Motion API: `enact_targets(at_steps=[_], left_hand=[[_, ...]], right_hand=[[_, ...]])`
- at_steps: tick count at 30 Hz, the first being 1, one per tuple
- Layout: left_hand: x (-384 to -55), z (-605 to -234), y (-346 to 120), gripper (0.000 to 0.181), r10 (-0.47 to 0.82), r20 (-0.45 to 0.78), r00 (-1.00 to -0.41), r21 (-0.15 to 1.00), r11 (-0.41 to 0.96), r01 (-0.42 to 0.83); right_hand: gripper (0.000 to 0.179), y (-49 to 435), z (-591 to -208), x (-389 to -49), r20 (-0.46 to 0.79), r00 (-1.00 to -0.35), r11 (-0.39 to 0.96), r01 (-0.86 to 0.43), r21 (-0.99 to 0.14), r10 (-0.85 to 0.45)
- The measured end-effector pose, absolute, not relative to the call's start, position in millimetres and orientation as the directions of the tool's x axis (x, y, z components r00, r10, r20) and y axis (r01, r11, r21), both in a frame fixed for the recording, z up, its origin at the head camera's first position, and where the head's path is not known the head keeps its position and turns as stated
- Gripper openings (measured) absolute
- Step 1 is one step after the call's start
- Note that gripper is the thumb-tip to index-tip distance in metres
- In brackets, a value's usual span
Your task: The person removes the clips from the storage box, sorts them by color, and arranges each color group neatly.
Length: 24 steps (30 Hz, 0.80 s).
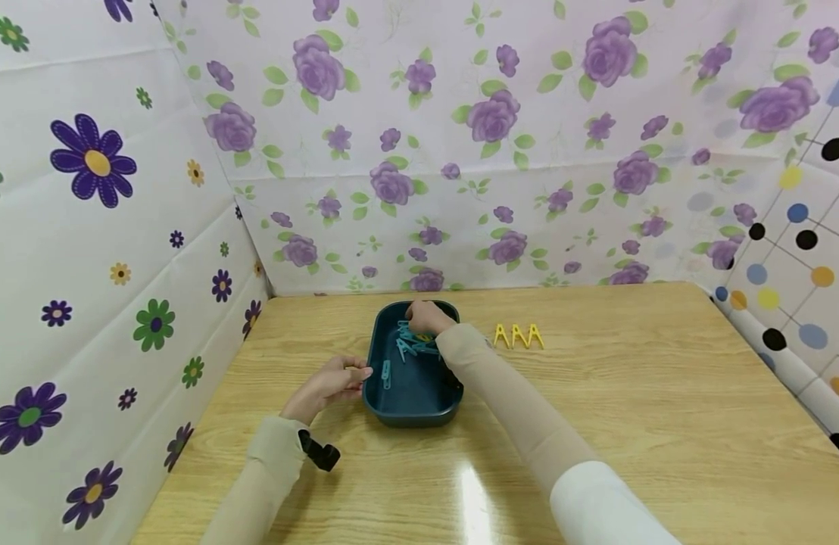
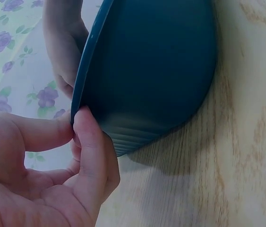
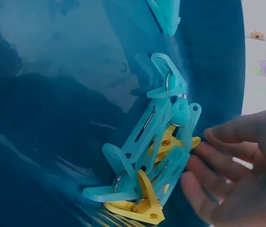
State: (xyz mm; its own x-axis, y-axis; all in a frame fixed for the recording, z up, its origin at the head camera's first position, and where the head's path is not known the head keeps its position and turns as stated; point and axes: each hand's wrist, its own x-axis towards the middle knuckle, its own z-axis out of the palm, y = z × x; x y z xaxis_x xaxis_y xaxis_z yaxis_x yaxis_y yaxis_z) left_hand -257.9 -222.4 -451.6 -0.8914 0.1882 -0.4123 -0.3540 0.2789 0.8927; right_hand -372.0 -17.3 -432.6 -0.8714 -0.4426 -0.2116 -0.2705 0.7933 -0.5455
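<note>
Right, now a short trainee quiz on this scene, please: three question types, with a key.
1. True or false: the left hand pinches the rim of the dark teal plastic tub.
2. In the head view, yellow A-shaped plastic clips lie outside the tub: A) left; B) right; C) in front.
3. Fill in: inside the tub, the right hand is beside a pile of yellow and ____ plastic clips.

Key: 1 true; 2 B; 3 turquoise.
</note>
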Motion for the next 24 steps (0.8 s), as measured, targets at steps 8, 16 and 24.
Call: enact_targets(at_steps=[8, 16, 24], left_hand=[[-255.8, -451.3, -221.8, 0.023, 0.186, -0.418, -0.889, 0.890, 0.279, -0.360], [-256.8, -451.6, -222.8, 0.023, 0.178, -0.409, -0.895, 0.894, 0.275, -0.354], [-255.5, -452.5, -221.9, 0.022, 0.169, -0.415, -0.894, 0.891, 0.272, -0.363]], right_hand=[[0.047, -17.3, -430.5, -370.1, -0.222, -0.894, 0.832, -0.238, -0.501, -0.389], [0.034, -15.6, -429.9, -365.8, -0.310, -0.878, 0.833, -0.159, -0.530, -0.365], [0.020, -16.7, -431.0, -363.6, -0.372, -0.877, 0.872, -0.099, -0.480, -0.304]])
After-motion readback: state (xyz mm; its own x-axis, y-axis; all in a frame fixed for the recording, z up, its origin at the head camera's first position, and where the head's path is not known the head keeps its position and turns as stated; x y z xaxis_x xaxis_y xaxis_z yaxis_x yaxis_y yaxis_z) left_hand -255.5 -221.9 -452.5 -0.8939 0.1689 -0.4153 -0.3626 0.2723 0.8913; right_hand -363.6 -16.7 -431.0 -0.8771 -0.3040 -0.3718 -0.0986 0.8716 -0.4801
